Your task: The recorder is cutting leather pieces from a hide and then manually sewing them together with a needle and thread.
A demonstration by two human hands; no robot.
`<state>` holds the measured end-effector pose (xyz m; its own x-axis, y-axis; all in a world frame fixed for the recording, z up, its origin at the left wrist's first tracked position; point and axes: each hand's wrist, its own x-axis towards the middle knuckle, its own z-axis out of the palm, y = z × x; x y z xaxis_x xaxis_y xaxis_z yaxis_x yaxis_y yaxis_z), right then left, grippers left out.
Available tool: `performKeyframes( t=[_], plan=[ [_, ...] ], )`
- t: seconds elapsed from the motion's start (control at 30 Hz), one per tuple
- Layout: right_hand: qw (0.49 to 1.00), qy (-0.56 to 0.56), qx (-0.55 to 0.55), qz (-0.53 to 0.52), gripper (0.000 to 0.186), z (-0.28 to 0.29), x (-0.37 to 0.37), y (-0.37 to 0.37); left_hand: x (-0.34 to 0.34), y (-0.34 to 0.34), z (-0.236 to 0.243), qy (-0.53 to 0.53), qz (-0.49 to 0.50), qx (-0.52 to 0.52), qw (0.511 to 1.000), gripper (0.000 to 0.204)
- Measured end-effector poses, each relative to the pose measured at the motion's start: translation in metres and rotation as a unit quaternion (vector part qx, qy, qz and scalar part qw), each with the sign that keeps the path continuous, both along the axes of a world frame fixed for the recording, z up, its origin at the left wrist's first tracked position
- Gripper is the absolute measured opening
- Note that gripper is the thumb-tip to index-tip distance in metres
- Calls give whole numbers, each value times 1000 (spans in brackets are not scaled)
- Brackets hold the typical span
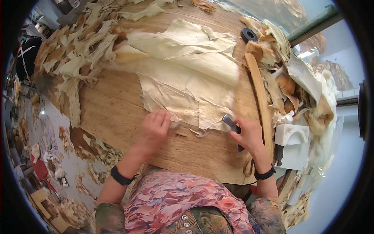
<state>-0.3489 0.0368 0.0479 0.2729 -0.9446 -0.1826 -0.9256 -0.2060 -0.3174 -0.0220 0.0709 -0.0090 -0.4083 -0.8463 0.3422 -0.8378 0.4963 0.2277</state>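
A cream-coloured hide (191, 85), flesh side up with pale fur along its rims, lies spread over the wooden table in front of me. At its near left corner my left hand (155, 126) has its fingers drawn together on the edge of the skin. My right hand (249, 134) is wrapped round a short dark-handled tool with a flat grey metal end (230, 122). That metal end rests at the hide's near right corner. The tool's lower part is partly hidden by my fingers.
Piled hide scraps (85, 50) cover the table's left side. On the right lie a long wooden strip (258, 93), a black tape roll (248, 35), more hide pieces (286, 85) and a white block (292, 134). Bare table boards (113, 101) show left of the hide.
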Motion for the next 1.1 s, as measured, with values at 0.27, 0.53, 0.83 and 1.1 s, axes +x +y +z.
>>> performKeyframes(
  t=[0.27,0.53,0.83,1.1],
  plan=[
    [997,35,-54,42,26,-18,10,12,22,-15,10,-108,-36,-20,993,32],
    [988,-26,-99,112,20,-11,8,-5,18,-30,14,-38,-46,30,998,12],
    [982,-121,-117,-90,22,28,10,-118,43,-130,28,470,49,430,769,3],
    [978,-89,-142,-120,26,-1,11,-141,48,-159,19,543,34,476,691,11]
  ],
)
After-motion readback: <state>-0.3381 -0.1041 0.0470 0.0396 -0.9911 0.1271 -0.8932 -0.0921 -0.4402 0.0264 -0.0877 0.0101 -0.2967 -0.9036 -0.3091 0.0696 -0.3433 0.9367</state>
